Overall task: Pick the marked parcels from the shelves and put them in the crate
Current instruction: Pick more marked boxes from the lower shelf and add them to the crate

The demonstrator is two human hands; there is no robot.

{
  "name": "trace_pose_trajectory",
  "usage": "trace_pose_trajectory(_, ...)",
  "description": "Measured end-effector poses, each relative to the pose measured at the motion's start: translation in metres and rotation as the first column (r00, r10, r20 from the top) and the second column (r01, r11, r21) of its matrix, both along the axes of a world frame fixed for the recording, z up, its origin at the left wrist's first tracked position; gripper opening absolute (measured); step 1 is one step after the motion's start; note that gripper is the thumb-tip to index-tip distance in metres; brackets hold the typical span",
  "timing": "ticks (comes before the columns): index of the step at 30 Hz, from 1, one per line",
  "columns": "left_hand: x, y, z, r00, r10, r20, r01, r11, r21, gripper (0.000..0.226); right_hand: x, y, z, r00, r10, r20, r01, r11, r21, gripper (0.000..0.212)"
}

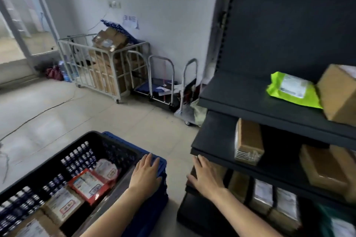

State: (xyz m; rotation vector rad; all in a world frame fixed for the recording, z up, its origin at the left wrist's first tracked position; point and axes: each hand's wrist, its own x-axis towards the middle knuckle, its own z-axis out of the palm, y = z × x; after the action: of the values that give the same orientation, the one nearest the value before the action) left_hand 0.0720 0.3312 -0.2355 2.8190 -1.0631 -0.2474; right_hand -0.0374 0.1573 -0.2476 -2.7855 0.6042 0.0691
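Already several parcels [88, 184] lie in the crate [119, 143] at lower left, so the picking looks partly done. The left hand [146, 173] rests flat and empty on its rim. The right hand [206, 177], also open, sits at the left edge of the shelves [240, 98], where a green mailer [292, 90] and brown boxes [248, 140] wait; I cannot tell which are marked.

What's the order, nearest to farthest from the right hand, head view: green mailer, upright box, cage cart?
1. upright box: middle shelf, just up and right of the right hand.
2. green mailer: shelf above, further right.
3. cage cart: across the floor by the far wall, to the left.
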Motion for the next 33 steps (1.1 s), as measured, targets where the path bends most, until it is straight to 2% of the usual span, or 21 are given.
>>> trace_pose_trajectory(10, -0.137, -0.121, 0.021, 0.969, -0.246, 0.02, 0.247, 0.968, -0.043, 0.064, -0.185, -0.089, 0.024, 0.963, -0.27, 0.011, 0.27, 0.962, -0.028, 0.068)
trace_pose_trajectory(20, -0.3, -0.2, 0.033, 0.916, -0.398, 0.052, 0.401, 0.914, -0.068, 0.062, -0.372, -0.143, 0.037, 0.909, -0.416, 0.01, 0.416, 0.906, -0.073, 0.066)
trace_pose_trajectory(25, -0.374, -0.232, 0.029, 0.882, -0.47, 0.029, 0.471, 0.879, -0.081, 0.065, -0.456, -0.161, 0.038, 0.851, -0.525, 0.014, 0.525, 0.848, -0.072, 0.066)
trace_pose_trajectory(33, -0.465, -0.29, 0.035, 0.767, -0.64, 0.043, 0.641, 0.763, -0.082, 0.064, -0.567, -0.187, 0.048, 0.736, -0.675, 0.051, 0.676, 0.732, -0.082, 0.067)
